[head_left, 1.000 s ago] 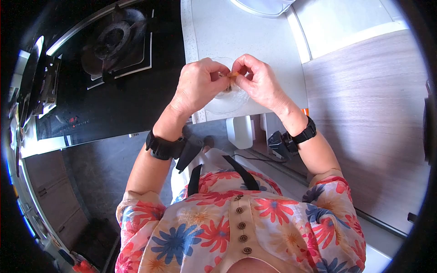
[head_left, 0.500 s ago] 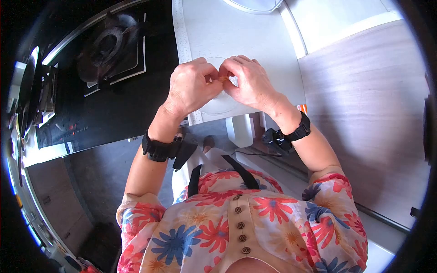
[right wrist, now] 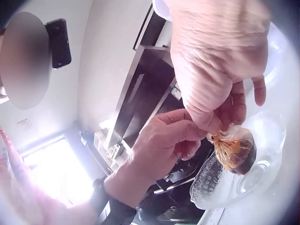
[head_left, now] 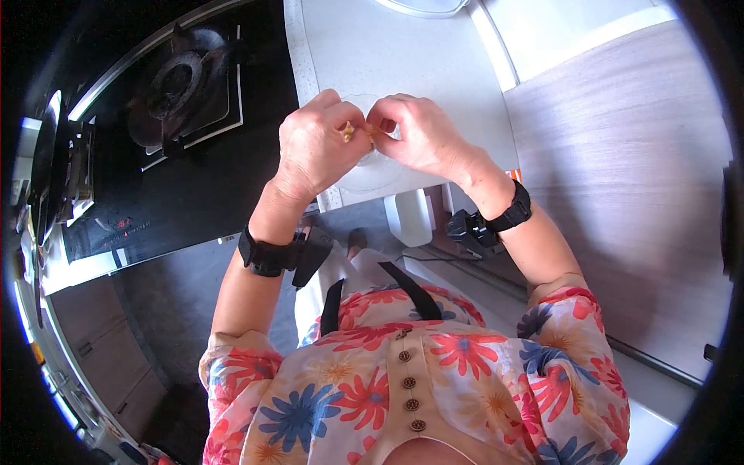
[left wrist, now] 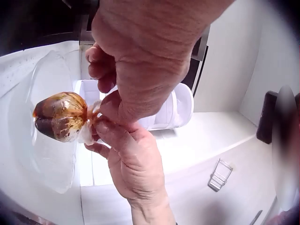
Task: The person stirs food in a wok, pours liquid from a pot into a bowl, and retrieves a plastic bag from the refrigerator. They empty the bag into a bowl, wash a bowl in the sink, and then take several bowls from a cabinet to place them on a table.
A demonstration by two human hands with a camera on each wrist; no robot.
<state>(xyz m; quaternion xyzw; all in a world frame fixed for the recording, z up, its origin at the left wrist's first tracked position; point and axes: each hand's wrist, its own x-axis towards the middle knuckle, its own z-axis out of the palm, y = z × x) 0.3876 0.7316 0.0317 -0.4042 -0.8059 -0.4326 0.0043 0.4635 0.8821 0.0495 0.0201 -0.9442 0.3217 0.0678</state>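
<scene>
A small clear plastic bag point(left wrist: 61, 117) of brown, oily sauce hangs tied up tight at its gathered neck. My left hand point(head_left: 316, 143) pinches the twisted neck between thumb and forefinger. From the other side my right hand point(head_left: 426, 138) pinches the same neck, the fingertips of both hands meeting there. Below the bag point(right wrist: 236, 152) stands a clear glass bowl point(right wrist: 206, 187) with a patterned wall. In the head view the hands largely hide the bag, and a yellowish bit of its neck point(head_left: 348, 132) shows at the left fingers.
The bowl stands on a white counter point(head_left: 387, 54) near its front edge. To the left is a black gas stove point(head_left: 178, 85). A white round-edged container point(head_left: 425, 6) sits at the back, and a wood-grain panel point(head_left: 604, 155) lies to the right.
Both hands have shifted slightly left in the head view, along with the counter. The fingers have re-gripped at the bag's neck, and a yellowish end now shows at the left fingers.
</scene>
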